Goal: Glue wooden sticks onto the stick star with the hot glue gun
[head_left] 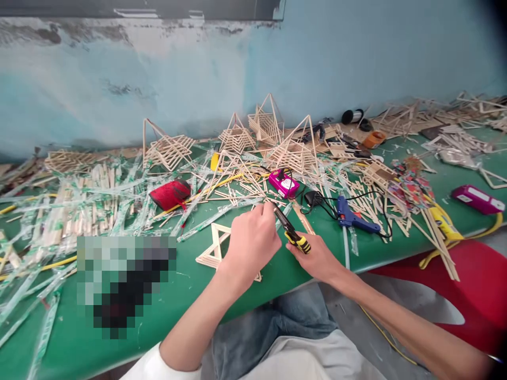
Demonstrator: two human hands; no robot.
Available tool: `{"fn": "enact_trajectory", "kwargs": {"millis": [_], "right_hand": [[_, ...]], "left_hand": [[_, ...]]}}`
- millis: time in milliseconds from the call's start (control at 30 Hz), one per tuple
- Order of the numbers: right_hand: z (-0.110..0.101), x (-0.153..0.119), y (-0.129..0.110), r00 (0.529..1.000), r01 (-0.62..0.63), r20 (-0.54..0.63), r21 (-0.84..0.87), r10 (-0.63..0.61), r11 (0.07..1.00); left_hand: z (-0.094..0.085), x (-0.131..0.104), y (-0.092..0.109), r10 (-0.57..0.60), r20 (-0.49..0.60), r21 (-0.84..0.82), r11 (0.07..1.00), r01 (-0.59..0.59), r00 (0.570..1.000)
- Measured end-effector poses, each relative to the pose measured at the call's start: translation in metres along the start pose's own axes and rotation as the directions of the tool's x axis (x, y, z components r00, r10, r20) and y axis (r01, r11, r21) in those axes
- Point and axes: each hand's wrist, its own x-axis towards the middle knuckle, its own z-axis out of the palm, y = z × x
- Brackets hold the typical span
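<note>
My left hand (251, 243) is closed, knuckles up, above a star-shaped frame of wooden sticks (216, 248). What its fingers pinch is hidden. The frame lies on the green-covered table (190, 295), partly covered by the hand. My right hand (319, 258) grips a yellow-and-black tool, which looks like a utility knife (293, 232). The tool points away from me, and its dark front end comes close to the left fingers. Just beyond the right hand, a flat wooden strip (304, 217) rests on the table.
A blue glue gun (354, 216) with its cord lies right of my hands. Behind are a magenta power adapter (283, 183), a red object (170, 194) and several stick structures (168, 150). Bundled sticks (87, 195) fill the left. A red chair (475, 285) stands at right.
</note>
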Motion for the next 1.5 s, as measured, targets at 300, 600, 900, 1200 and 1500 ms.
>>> {"fn": "enact_trajectory", "kwargs": {"millis": [300,600,900,1200,1500], "right_hand": [[0.002,0.007,0.000,1.000,-0.027,-0.002,-0.053,0.026,0.998],[0.004,0.010,0.006,0.999,-0.002,-0.035,-0.079,0.000,0.997],[0.010,0.005,0.010,0.999,-0.018,-0.037,-0.158,0.012,0.987],[0.006,0.008,0.011,0.999,-0.043,-0.011,-0.160,0.042,0.986],[0.010,0.012,0.004,0.996,-0.080,0.017,-0.206,0.085,0.975]], "left_hand": [[0.001,0.004,-0.004,-0.049,0.040,0.086,0.995,0.045,0.998],[-0.006,0.009,0.002,-0.059,0.064,0.089,0.995,0.053,0.996],[-0.011,-0.003,0.000,-0.058,0.027,0.105,0.993,0.055,0.998],[-0.010,0.001,-0.001,-0.105,0.074,0.074,0.992,0.100,0.992],[-0.009,-0.003,-0.006,-0.079,-0.016,0.082,0.993,0.080,0.997]]}}
